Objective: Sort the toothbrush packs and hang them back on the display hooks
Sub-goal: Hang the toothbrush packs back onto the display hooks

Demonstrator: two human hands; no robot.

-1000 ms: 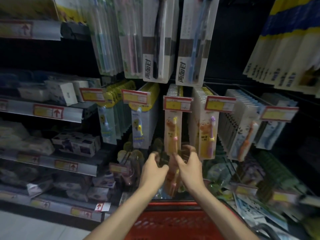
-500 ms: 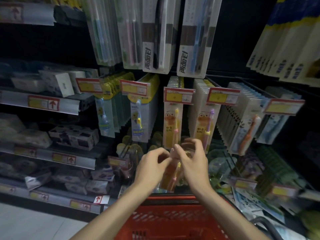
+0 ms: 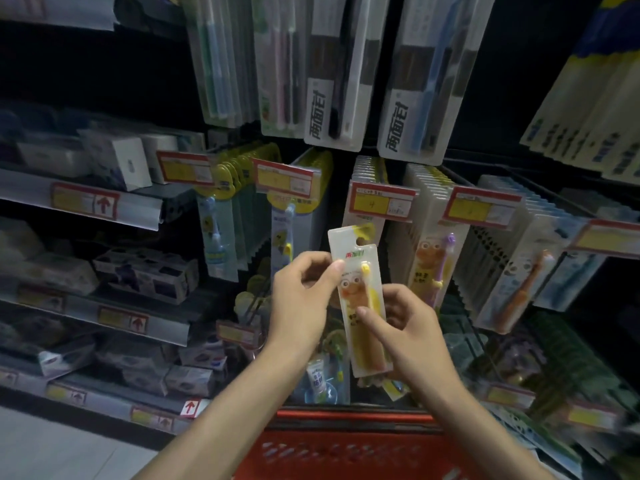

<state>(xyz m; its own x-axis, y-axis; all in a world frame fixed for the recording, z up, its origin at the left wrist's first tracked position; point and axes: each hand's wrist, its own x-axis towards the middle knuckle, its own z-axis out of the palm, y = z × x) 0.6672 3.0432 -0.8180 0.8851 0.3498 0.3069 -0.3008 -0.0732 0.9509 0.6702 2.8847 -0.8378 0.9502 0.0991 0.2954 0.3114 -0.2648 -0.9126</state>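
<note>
Item: yellow toothbrush pack, upright before the display. Left hand pinched its upper edge; right hand fingers curled round its lower half. Matching row hung at 12 o'clock. Advised: square the hang-hole to that hook first.

on the left, dark shelves run in tiers, each edge strip bearing red and yellow price labels; white boxes stand on the upper tier, dark printed boxes on the one below, and more small boxes lie on the lowest. to the right, display hooks fronted by price tags carry rows of toothbrush packs hung one behind another, with taller packs hanging above. pale floor shows under the lowest tier.
</note>
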